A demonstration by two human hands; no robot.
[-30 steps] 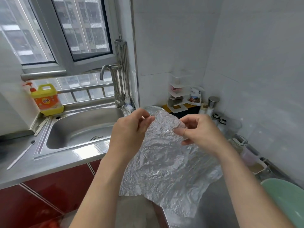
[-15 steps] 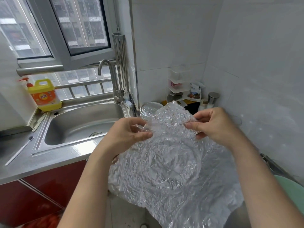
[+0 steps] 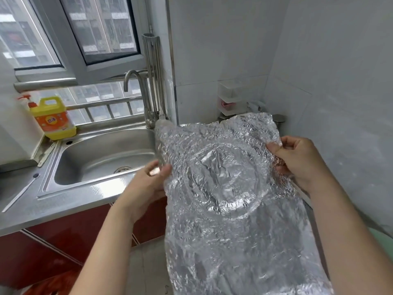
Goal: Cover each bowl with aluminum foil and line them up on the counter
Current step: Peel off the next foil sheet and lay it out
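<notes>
A large crinkled sheet of aluminum foil [image 3: 225, 188] is spread wide in the air in front of me, with a round bowl-rim imprint pressed into its middle. My left hand [image 3: 146, 186] pinches its left edge over the counter by the sink. My right hand [image 3: 297, 162] pinches its upper right corner. The sheet hangs down past the counter's front edge. It hides the counter behind it, and no bowl is plainly visible; only a pale green edge [image 3: 382, 241] shows at the far right.
A steel sink [image 3: 102, 156] with a tap [image 3: 138, 92] lies to the left, a yellow detergent bottle [image 3: 52, 118] on its back ledge. A white corner rack [image 3: 231, 101] and a metal-capped jar [image 3: 279, 119] stand behind the foil. Red cabinet doors [image 3: 63, 241] lie below.
My hands have drawn apart, left hand lower and leftward, right hand to the right. The foil has opened from a bunched sheet into a wide flat one, covering the covered bowl seen behind it earlier.
</notes>
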